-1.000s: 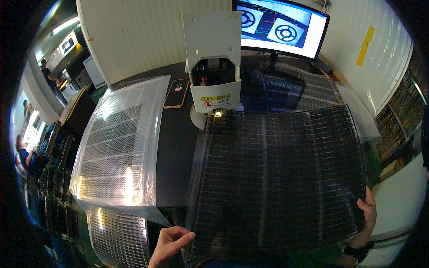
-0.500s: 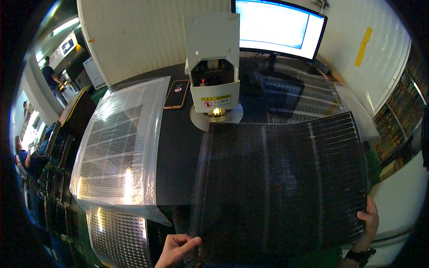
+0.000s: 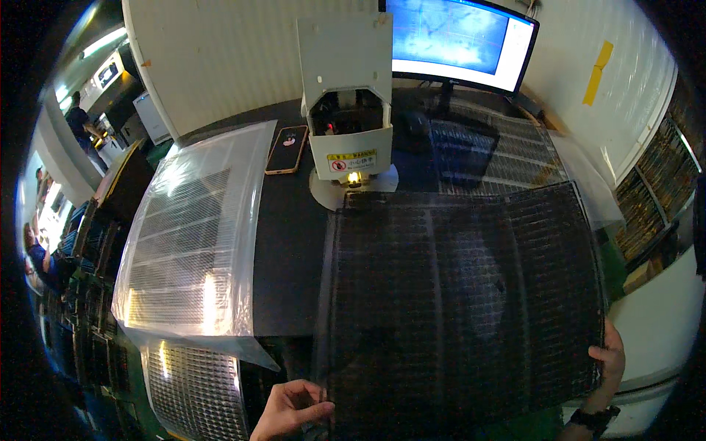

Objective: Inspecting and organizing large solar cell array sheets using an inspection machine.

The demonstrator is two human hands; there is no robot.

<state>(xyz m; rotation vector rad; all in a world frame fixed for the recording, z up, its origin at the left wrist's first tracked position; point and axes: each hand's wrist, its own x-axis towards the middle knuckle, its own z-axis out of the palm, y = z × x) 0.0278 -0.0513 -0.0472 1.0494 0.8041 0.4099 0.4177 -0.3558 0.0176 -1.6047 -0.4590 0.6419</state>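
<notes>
A large dark panel [image 3: 471, 309], patterned with fine rows and paler vertical bands, is held between my two hands. My left hand [image 3: 294, 408] pinches its lower left edge between thumb and fingers. At the lower right edge my right hand [image 3: 609, 356] grips the panel, thumb on the face and the other fingers mostly hidden behind it. The far edge of the panel lies close to the round base of a white bench machine [image 3: 351, 147], whose small lamp is lit. Whether the panel touches the base, I cannot tell.
Left of the machine, a phone [image 3: 287, 150] lies on the black table [image 3: 290, 257]. Patterned sheets in clear plastic [image 3: 187, 242] cover the table's left side. A lit monitor [image 3: 460, 37] stands behind, with more dark sheets [image 3: 500, 154] before it. Two people are far left.
The monitor has gone from a nearly white picture to a blue, cloudy one. The panel's far edge has shifted slightly up in view, and its row pattern shows more evenly. Both hands keep their grip.
</notes>
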